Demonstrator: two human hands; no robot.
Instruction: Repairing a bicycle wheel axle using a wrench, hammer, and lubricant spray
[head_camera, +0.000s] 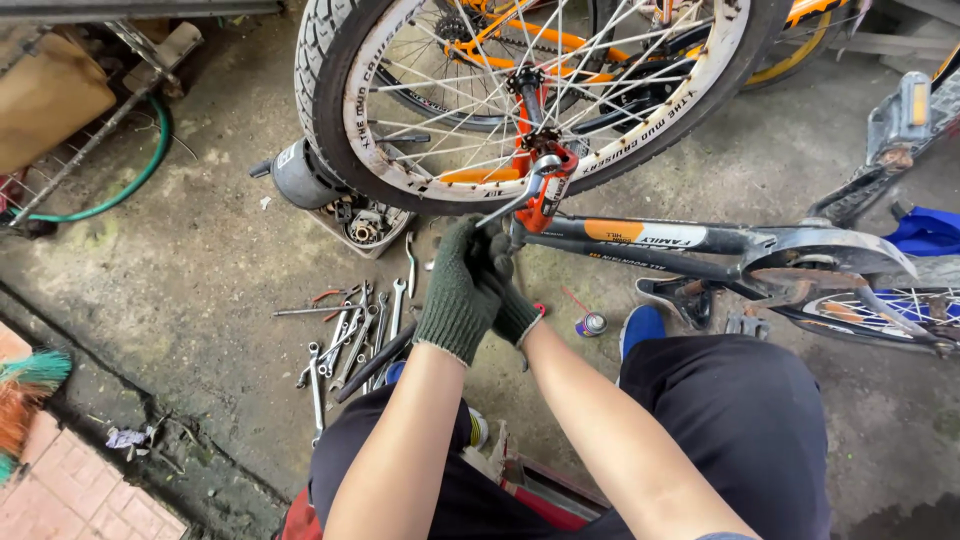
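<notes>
Well, start at the far left: a broom with green and orange bristles lies at the edge of the concrete floor, and a green hose curls above it. Further in, a scatter of wrenches lies on the floor, just below a grey canister and a small tray of parts.

Then your hands, both in dark green knit gloves. Your left hand is closed, its fingers curled round the lower end of a silver wrench. Your right hand sits tucked behind and touching the left — its fingers are mostly hidden, so you cannot tell how tightly they are closed or what they grip.

The wrench slants up to the right, its head at the orange fork end, just below the hub of the white-rimmed wheel.

To the right, the bicycle frame runs level toward the rusty chainring — a small spray can lies beneath it, near your blue shoe.
</notes>
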